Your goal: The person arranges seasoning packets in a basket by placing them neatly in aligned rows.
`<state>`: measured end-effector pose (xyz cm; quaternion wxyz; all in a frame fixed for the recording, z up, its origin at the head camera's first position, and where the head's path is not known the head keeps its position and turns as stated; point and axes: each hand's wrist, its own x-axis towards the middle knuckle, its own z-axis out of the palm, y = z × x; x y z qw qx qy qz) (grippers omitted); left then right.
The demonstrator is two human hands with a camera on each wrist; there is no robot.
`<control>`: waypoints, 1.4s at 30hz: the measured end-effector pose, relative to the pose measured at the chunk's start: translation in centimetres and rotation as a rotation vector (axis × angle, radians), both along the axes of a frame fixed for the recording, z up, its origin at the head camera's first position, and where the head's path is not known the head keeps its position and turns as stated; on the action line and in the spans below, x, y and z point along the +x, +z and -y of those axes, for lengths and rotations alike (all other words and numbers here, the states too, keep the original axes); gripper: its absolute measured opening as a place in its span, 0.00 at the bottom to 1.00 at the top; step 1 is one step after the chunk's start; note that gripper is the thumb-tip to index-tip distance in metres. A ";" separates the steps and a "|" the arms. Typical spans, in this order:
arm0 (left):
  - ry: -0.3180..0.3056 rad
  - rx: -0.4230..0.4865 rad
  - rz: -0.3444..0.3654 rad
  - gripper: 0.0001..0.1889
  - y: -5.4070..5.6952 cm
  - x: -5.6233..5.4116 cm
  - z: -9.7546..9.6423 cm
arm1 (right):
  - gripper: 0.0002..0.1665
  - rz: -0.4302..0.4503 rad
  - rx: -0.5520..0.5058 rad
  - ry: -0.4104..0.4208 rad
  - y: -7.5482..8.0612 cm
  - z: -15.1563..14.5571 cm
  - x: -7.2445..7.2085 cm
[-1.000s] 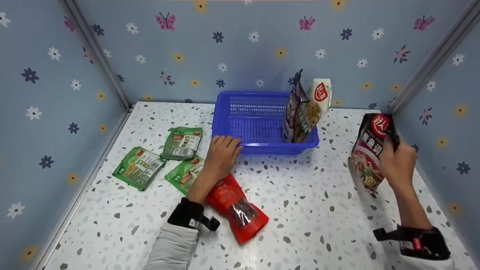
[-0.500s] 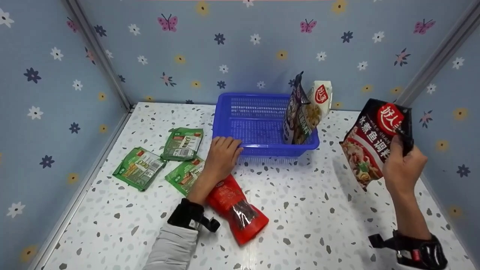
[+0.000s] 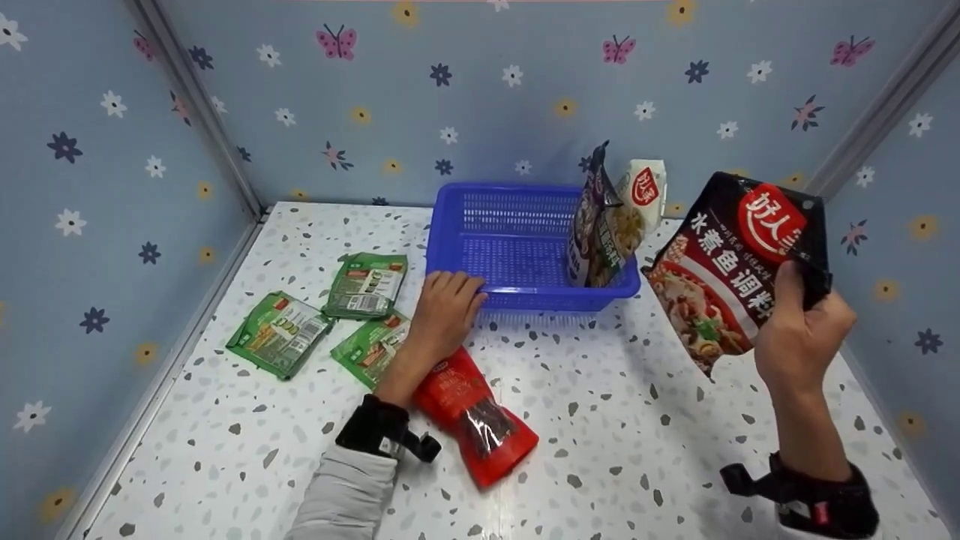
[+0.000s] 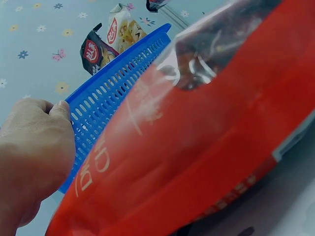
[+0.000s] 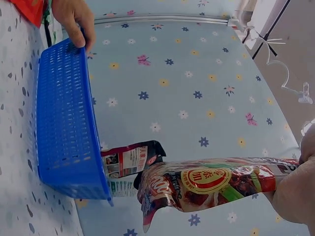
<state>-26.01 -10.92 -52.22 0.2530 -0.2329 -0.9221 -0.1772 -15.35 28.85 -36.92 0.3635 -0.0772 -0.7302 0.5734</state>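
Note:
My left hand grips the front rim of the blue plastic basket near its left corner, thumb and fingers over the edge in the left wrist view. My right hand pinches a black and red seasoning packet by its right edge. The packet hangs tilted above the table, right of the basket, its printed front facing the head camera. In the right wrist view it appears nearly edge-on. Two packets, one dark and one with a white top, stand upright at the basket's right end.
A red pouch with a clear window lies under my left forearm. Three green packets lie left of the basket, one partly covered by my left arm. Patterned walls enclose the speckled table at the back and sides.
The right hand has lifted the seasoning packet off the table and brought it left, nearer the basket, turning its front toward the head camera. The left hand keeps its grip on the rim.

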 end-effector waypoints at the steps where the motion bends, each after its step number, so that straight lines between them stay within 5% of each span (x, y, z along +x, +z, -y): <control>1: 0.000 -0.001 -0.002 0.14 0.0 0.0 0.0 | 0.25 -0.011 -0.009 0.009 -0.1 0.2 0.0; 8: -0.003 -0.003 -0.014 0.14 0.1 -0.2 0.1 | 0.21 -0.107 -0.037 0.108 -0.5 2.2 -0.5; 18: 0.001 -0.004 -0.008 0.17 0.0 -0.2 0.2 | 0.20 -0.132 0.013 0.228 -0.1 6.9 -2.6; 33: 0.000 0.001 -0.024 0.17 0.0 -0.2 0.2 | 0.23 -0.136 -0.001 0.349 0.3 13.7 -10.4; 42: 0.007 -0.008 -0.032 0.17 -0.2 -0.2 0.2 | 0.21 -0.114 0.077 0.238 -1.3 15.6 -15.4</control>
